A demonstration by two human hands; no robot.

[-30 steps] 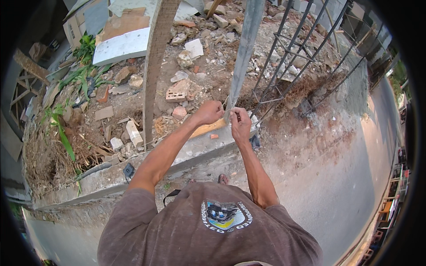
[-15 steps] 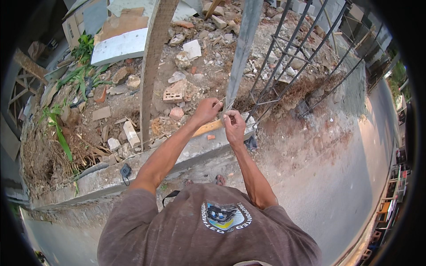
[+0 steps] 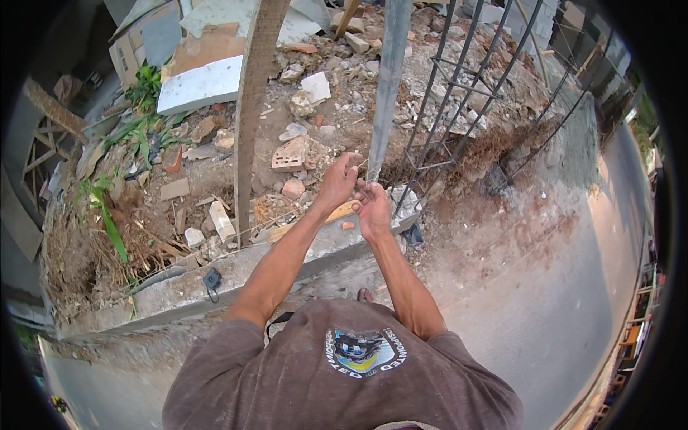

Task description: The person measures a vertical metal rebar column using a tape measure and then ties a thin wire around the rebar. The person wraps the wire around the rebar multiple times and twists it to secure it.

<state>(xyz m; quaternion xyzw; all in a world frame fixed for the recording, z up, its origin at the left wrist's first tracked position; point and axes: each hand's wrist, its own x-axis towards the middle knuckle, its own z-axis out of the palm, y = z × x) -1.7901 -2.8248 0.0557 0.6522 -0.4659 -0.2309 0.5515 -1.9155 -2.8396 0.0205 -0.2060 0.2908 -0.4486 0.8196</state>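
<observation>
In front of me, both hands are at the lower end of a grey metal post (image 3: 390, 86). My left hand (image 3: 338, 184) is just left of the post, thumb and fingers bent toward each other. My right hand (image 3: 374, 209) is below the post's end, palm partly turned up, its fingers curled in a pinch. A thin pale string (image 3: 373, 178) shows at the post's foot between my fingers; its ends are too fine to follow. A yellowish wooden strip (image 3: 344, 211) lies on the low concrete ledge (image 3: 172, 292) beneath my hands.
A wooden post (image 3: 251, 107) rises at left. To the right stands a rebar cage (image 3: 459, 86). Rubble with a broken hollow brick (image 3: 288, 158) lies behind the ledge. A small dark case (image 3: 212, 278) with a loop sits on the ledge. Grey pavement (image 3: 530, 315) stretches right.
My left hand has lifted slightly and its fingers have loosened. My right hand has rolled palm-up and dropped a little below the post's end. The view has shifted slightly.
</observation>
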